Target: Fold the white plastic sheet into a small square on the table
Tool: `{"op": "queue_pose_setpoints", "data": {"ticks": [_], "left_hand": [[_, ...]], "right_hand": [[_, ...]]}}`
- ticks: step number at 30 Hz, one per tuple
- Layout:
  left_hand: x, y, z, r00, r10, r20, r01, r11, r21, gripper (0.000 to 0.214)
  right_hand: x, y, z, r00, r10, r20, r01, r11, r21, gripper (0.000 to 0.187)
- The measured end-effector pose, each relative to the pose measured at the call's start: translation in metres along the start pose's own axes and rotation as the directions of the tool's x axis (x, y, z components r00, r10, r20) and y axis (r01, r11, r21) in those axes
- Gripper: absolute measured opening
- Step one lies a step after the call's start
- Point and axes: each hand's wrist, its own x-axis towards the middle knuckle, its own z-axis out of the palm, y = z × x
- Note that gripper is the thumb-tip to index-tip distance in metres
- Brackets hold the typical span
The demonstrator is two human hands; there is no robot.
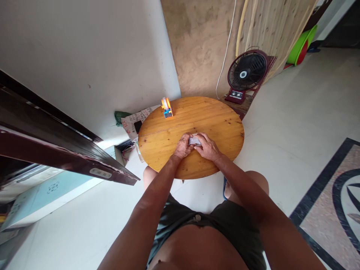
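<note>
Both my hands rest on a round wooden table near its front half. My left hand is curled, its fingers closed against a small pale object, maybe folded paper or a stack of cards. My right hand covers the same object from the right with bent fingers. What the object is I cannot make out. A small orange and blue toy-like item stands at the table's far left edge, well apart from my hands.
A dark red floor fan stands beyond the table by a wooden panel. Papers and a dark phone lie on the floor left of the table. A dark door juts in at left. Green and red basins sit far right.
</note>
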Motion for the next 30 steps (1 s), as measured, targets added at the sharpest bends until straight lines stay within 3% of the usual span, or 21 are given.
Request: {"op": "queue_pose_setpoints", "data": {"ticks": [7, 11, 16, 24, 30], "left_hand": [[-0.001, 0.001, 0.0, 1.0, -0.02, -0.003, 0.019, 0.999, -0.033, 0.044], [-0.002, 0.0, -0.001, 0.998, -0.064, -0.02, 0.063, 0.997, -0.052, 0.071], [-0.014, -0.008, -0.008, 0.993, 0.008, -0.116, -0.023, 0.992, -0.127, 0.097], [-0.032, -0.011, -0.017, 0.984, -0.064, -0.168, 0.013, 0.958, -0.286, 0.085], [-0.03, -0.013, -0.019, 0.959, -0.164, -0.231, 0.055, 0.908, -0.415, 0.074]], "right_hand": [[-0.001, 0.012, -0.002, 0.973, 0.193, -0.127, -0.166, 0.967, 0.193, 0.05], [-0.002, 0.02, 0.002, 0.947, 0.284, -0.149, -0.247, 0.943, 0.225, 0.05], [-0.001, 0.026, 0.004, 0.914, 0.338, -0.224, -0.294, 0.933, 0.207, 0.054], [-0.001, 0.03, 0.006, 0.884, 0.381, -0.272, -0.349, 0.924, 0.158, 0.055], [-0.002, 0.023, 0.002, 0.925, 0.307, -0.222, -0.271, 0.946, 0.178, 0.044]]}}
